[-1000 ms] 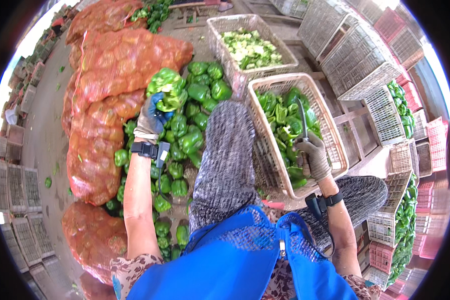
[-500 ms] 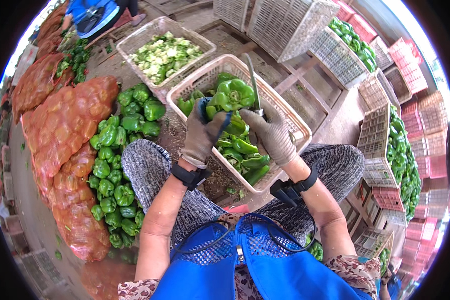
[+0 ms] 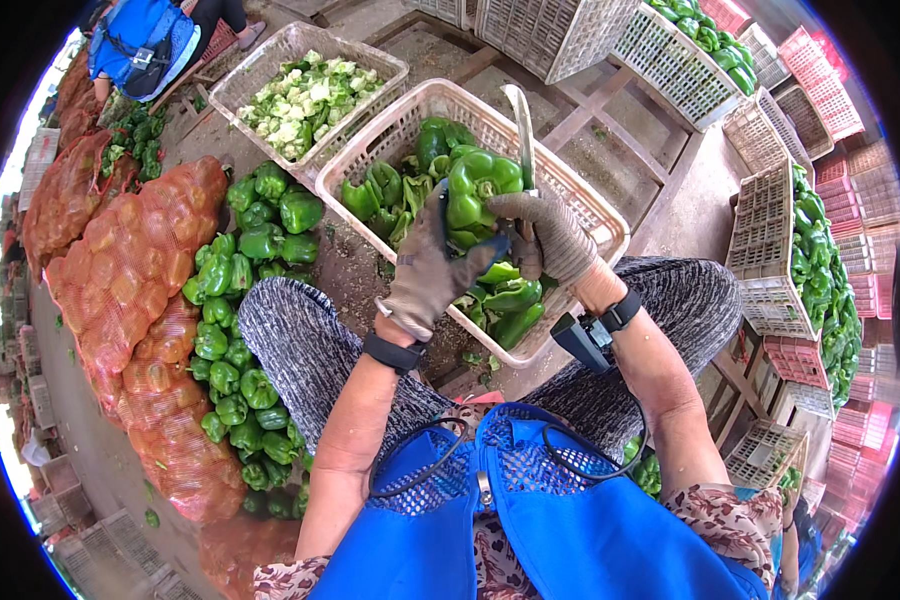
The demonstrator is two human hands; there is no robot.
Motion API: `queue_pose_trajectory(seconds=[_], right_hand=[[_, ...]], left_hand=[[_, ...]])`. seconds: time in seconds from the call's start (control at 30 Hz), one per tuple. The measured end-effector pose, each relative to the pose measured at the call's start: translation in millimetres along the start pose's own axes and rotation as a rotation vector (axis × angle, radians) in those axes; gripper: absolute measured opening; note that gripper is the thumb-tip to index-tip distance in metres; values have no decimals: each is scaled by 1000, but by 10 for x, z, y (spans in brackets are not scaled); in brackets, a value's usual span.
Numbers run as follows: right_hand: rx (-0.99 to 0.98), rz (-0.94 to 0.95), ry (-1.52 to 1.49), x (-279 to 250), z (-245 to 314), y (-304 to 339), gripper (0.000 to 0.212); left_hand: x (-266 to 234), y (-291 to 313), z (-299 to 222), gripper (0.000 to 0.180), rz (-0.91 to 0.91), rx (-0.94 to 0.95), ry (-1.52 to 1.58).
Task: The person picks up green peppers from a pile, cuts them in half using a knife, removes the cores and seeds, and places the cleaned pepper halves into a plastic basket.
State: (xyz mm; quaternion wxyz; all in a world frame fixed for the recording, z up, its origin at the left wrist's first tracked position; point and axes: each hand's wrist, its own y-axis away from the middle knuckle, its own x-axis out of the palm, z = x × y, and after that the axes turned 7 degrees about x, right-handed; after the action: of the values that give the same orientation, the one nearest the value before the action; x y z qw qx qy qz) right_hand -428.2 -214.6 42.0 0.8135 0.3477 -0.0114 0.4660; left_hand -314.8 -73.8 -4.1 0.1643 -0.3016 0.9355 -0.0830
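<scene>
Over a pale plastic crate [image 3: 582, 203], my gloved left hand [image 3: 425, 275] is closed around a green bell pepper [image 3: 483, 185], which is tipped over to one side. In my gloved right hand [image 3: 552, 235] is a knife [image 3: 523, 130], its slim curved blade pointing up and away beside the pepper. The right thumb reaches across to the pepper's lower right side. Below my hands the crate holds several green peppers [image 3: 515, 297], some of them cut open. The handle is mostly hidden in the right hand.
A second crate [image 3: 232, 95] at the far left holds pale green pepper cores [image 3: 315, 100]. Loose peppers [image 3: 232, 375] lie beside my left knee, next to orange mesh sacks [image 3: 135, 260]. Pepper-filled crates [image 3: 770, 245] stand on the right. Another person [image 3: 140, 50] sits at the far left.
The bell pepper has turned from facing up to lying sideways and shifted slightly right. My left hand has moved right, and the knife's tip now sits higher and farther right.
</scene>
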Motion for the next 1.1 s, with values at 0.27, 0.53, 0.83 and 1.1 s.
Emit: queue_pose_trajectory(seconds=[0.27,0.53,0.83,1.1], right_hand=[[-3,58,121,175,31,118,20],[-34,-102,107,48,-252,-43,14],[-388,-634,1118,-180,-363,-309,42],[-144,-497,592,-507,-210,-130,43]], left_hand=[[-106,-41,141,47,74,-20,403],[140,19,179,38,-68,8,337],[390,-54,341,31,-263,143,126],[340,-99,639,42,-152,104,-363]])
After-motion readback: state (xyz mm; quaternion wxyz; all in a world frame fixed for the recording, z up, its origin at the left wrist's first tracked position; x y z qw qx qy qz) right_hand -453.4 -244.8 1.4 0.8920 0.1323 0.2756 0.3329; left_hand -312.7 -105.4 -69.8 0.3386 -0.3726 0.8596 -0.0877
